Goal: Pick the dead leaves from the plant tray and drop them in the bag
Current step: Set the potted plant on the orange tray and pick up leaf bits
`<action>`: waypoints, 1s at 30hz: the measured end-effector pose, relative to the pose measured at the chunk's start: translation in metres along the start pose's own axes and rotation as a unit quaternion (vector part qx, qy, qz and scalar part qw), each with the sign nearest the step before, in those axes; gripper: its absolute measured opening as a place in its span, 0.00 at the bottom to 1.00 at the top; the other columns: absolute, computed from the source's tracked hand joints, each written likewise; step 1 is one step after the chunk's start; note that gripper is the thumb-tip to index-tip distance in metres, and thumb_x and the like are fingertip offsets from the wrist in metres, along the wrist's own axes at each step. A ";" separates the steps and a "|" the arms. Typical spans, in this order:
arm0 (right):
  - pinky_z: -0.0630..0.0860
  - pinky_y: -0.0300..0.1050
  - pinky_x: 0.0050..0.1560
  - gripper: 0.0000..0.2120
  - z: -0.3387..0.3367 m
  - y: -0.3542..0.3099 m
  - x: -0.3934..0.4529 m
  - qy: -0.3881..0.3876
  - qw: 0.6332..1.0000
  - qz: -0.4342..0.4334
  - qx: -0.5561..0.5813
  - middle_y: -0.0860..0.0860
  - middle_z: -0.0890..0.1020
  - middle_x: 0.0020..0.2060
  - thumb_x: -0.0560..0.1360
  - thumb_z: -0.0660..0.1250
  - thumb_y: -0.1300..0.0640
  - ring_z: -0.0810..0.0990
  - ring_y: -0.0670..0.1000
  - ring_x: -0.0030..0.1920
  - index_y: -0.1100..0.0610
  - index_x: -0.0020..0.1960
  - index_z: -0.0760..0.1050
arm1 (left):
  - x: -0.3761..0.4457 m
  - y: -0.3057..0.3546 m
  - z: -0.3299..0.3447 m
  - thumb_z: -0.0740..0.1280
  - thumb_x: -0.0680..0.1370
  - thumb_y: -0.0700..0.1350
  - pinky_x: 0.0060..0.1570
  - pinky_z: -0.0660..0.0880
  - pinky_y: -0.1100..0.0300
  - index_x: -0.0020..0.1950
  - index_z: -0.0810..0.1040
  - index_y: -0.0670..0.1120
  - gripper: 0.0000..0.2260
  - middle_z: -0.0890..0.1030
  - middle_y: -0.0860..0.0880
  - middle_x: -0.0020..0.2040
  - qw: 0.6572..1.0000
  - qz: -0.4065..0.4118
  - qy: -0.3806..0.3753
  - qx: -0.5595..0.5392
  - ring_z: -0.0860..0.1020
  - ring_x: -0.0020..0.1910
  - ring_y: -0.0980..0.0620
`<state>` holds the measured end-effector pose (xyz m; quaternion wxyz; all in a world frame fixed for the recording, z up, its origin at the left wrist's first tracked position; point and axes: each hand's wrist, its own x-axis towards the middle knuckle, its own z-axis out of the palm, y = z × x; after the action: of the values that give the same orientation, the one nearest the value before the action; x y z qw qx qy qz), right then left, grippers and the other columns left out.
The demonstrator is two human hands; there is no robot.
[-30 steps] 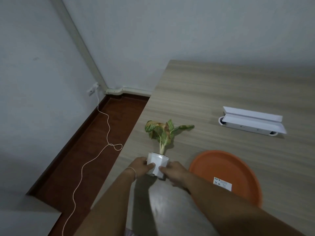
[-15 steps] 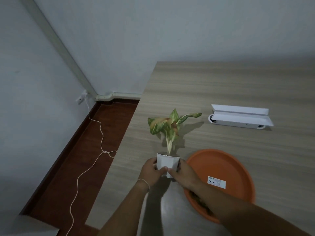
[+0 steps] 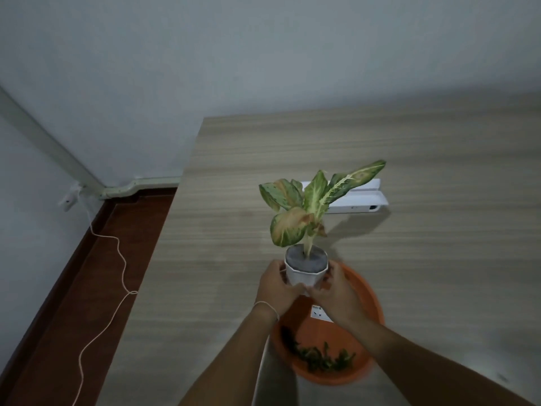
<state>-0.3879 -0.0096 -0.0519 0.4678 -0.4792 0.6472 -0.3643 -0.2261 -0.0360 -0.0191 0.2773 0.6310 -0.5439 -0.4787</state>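
A small white pot (image 3: 304, 275) with a green and pink-brown leafed plant (image 3: 304, 206) is held over the far edge of the round orange tray (image 3: 369, 300). My left hand (image 3: 275, 285) grips the pot's left side and my right hand (image 3: 333, 291) its right side. Several dark green dead leaves (image 3: 319, 357) lie in the near part of the tray. A white label (image 3: 320, 313) shows on the tray floor between my forearms. No bag is in view.
The wooden table (image 3: 409, 159) runs to the wall at the back. A white folded box-like object (image 3: 360, 200) lies behind the plant. Left of the table edge is the red-brown floor (image 3: 73, 303) with a white cord (image 3: 117, 282) running from a wall socket.
Both hands have carried the pot to the right and up, from the bare table beside the tray to above the tray's far edge. The view has tilted down, showing the leaves in the tray.
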 end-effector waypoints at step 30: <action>0.77 0.45 0.44 0.26 -0.007 0.031 -0.068 -0.164 0.914 -0.003 -0.370 0.51 0.80 0.52 0.63 0.71 0.39 0.80 0.54 0.51 0.53 0.55 0.74 | -0.047 -0.018 0.016 0.74 0.69 0.49 0.48 0.73 0.57 0.55 0.78 0.44 0.18 0.80 0.43 0.55 0.808 0.056 -0.317 0.493 0.79 0.51 0.42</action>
<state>-0.3966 0.0647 -0.0612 0.3554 -0.6730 0.6485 -0.0164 -0.2301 0.0165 -0.0266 -0.2331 0.4641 -0.7990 -0.3031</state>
